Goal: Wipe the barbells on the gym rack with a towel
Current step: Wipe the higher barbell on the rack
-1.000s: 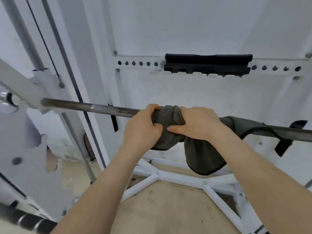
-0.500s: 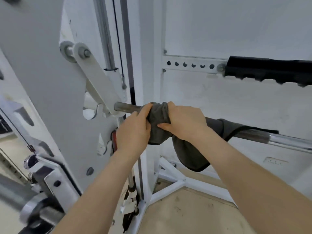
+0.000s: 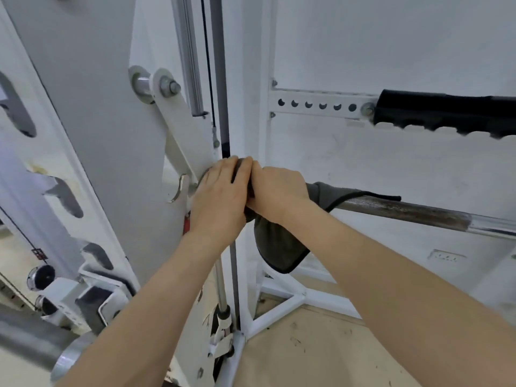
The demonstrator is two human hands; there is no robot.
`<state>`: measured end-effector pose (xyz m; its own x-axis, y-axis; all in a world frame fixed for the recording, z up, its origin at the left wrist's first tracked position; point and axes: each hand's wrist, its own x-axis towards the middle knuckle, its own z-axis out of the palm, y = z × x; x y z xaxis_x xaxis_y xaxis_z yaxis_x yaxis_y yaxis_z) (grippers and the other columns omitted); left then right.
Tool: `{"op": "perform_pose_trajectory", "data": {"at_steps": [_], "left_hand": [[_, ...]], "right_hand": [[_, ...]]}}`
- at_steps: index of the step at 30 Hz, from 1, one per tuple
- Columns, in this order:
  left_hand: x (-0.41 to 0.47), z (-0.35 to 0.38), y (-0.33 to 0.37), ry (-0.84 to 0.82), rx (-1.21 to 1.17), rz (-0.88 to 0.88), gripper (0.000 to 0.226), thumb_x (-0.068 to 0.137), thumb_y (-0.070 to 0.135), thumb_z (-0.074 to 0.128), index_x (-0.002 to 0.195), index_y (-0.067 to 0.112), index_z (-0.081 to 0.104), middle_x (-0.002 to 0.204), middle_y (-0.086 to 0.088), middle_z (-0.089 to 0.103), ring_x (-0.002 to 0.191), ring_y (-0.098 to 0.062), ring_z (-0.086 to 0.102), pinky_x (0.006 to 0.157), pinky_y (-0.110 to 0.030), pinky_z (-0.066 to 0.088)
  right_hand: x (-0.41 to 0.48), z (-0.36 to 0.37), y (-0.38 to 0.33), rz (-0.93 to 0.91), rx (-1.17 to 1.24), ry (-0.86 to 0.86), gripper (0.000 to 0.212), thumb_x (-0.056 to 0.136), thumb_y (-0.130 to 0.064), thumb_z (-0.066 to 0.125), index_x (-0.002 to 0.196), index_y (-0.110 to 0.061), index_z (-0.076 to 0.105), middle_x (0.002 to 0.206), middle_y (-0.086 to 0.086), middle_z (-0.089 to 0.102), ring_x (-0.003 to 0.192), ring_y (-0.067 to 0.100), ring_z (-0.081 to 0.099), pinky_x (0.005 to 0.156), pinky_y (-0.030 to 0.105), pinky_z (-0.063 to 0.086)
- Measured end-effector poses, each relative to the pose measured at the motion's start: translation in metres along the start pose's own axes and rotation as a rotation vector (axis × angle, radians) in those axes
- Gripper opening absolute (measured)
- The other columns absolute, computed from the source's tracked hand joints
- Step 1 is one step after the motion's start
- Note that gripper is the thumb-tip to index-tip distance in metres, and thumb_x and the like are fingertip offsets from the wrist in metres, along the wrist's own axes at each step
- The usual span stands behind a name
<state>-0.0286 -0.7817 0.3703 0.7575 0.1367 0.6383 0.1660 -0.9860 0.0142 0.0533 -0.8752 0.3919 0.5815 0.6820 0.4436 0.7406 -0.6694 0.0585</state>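
Since sliding left along the barbell [image 3: 405, 210], I'm gripping the towel [image 3: 279, 247] round it with left hand [image 3: 220, 196] and right hand [image 3: 276, 191], touching, right at the rack bracket [image 3: 181, 141]; this stretch looks done, probably reversing next.

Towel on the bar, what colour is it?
The soft cloth towel is dark grey; the head view shows it best.

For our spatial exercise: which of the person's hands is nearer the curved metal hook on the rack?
Left. The left hand grips the towel just right of the hook; the right hand sits beyond it, farther right along the barbell.
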Motion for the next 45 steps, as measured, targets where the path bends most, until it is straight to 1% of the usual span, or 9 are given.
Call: {"op": "perform_pose_trajectory", "data": {"at_steps": [4,8,13,21,28,32,35,38,45], "left_hand": [[0.023,0.012,0.001,-0.102,-0.023,0.142,0.076,0.075,0.021,0.069,0.144,0.02,0.037,0.132,-0.01,0.051,0.121,-0.032,0.046,0.104,-0.045,0.035],[0.044,0.01,-0.02,-0.23,0.002,0.111,0.052,0.077,0.036,0.065,0.125,0.03,0.045,0.101,0.002,0.06,0.096,-0.027,0.057,0.074,-0.041,0.051],[0.051,0.014,-0.015,-0.222,0.178,0.108,0.022,0.085,0.043,0.053,0.093,0.024,0.049,0.062,0.006,0.04,0.058,-0.019,0.045,0.054,-0.031,0.032],[0.045,0.02,0.072,-0.136,-0.001,0.298,0.021,0.079,0.031,0.061,0.088,0.021,0.045,0.076,0.004,0.058,0.071,-0.026,0.058,0.063,-0.034,0.035],[0.034,0.032,0.042,0.075,0.048,0.4,0.045,0.067,0.024,0.079,0.106,0.016,0.057,0.075,-0.002,0.057,0.064,-0.025,0.056,0.06,-0.034,0.037],[0.027,0.026,-0.021,0.008,0.16,0.221,0.058,0.05,-0.003,0.076,0.101,0.014,0.055,0.08,-0.006,0.055,0.073,-0.03,0.057,0.07,-0.04,0.045],[0.031,0.021,-0.018,-0.073,0.197,0.09,0.039,0.058,0.002,0.074,0.088,0.013,0.051,0.078,-0.008,0.056,0.074,-0.03,0.056,0.074,-0.041,0.044],[0.034,0.021,0.02,-0.118,0.131,-0.025,0.025,0.07,0.018,0.069,0.085,0.015,0.049,0.083,-0.007,0.06,0.082,-0.031,0.057,0.088,-0.045,0.039],[0.033,0.02,0.222,-0.138,-0.009,0.262,0.03,0.077,0.033,0.064,0.1,0.017,0.052,0.095,-0.002,0.061,0.09,-0.027,0.057,0.075,-0.036,0.032]], "right_hand": [[-0.044,-0.021,0.057,0.072,-0.091,-0.087,0.034,0.088,-0.052,0.049,0.096,-0.022,0.035,0.075,-0.004,0.049,0.067,0.023,0.052,0.056,0.031,0.033],[-0.076,-0.05,0.102,0.269,-0.154,-0.265,0.03,0.081,-0.053,0.054,0.091,-0.026,0.046,0.072,-0.006,0.05,0.067,0.021,0.051,0.059,0.03,0.036],[-0.057,-0.04,0.083,0.274,-0.152,-0.255,0.021,0.082,-0.041,0.057,0.092,-0.022,0.059,0.083,-0.001,0.062,0.072,0.023,0.056,0.063,0.031,0.04],[-0.067,-0.066,0.101,0.226,0.364,-0.297,0.021,0.075,-0.034,0.066,0.082,-0.016,0.058,0.08,0.001,0.059,0.074,0.023,0.059,0.063,0.035,0.049],[-0.105,-0.102,0.153,0.444,0.29,-0.565,0.074,0.071,-0.066,0.064,0.137,-0.038,0.044,0.13,-0.009,0.054,0.119,0.016,0.053,0.103,0.034,0.04],[-0.114,-0.091,0.171,0.54,0.456,-0.264,0.061,0.072,-0.074,0.053,0.123,-0.04,0.054,0.117,-0.012,0.059,0.111,0.013,0.056,0.094,0.035,0.047],[-0.14,-0.094,0.199,0.686,0.159,-0.155,0.047,0.087,-0.069,0.038,0.097,-0.03,0.062,0.094,-0.006,0.065,0.088,0.022,0.06,0.078,0.037,0.048],[-0.165,-0.088,0.224,0.759,-0.127,-0.199,0.066,0.09,-0.061,0.017,0.074,-0.013,0.06,0.074,0.008,0.062,0.066,0.028,0.053,0.057,0.031,0.034],[-0.172,-0.079,0.234,0.67,-0.089,-0.069,0.046,0.097,-0.04,0.025,0.067,-0.017,0.051,0.073,0.003,0.058,0.072,0.031,0.055,0.064,0.034,0.037]]}}
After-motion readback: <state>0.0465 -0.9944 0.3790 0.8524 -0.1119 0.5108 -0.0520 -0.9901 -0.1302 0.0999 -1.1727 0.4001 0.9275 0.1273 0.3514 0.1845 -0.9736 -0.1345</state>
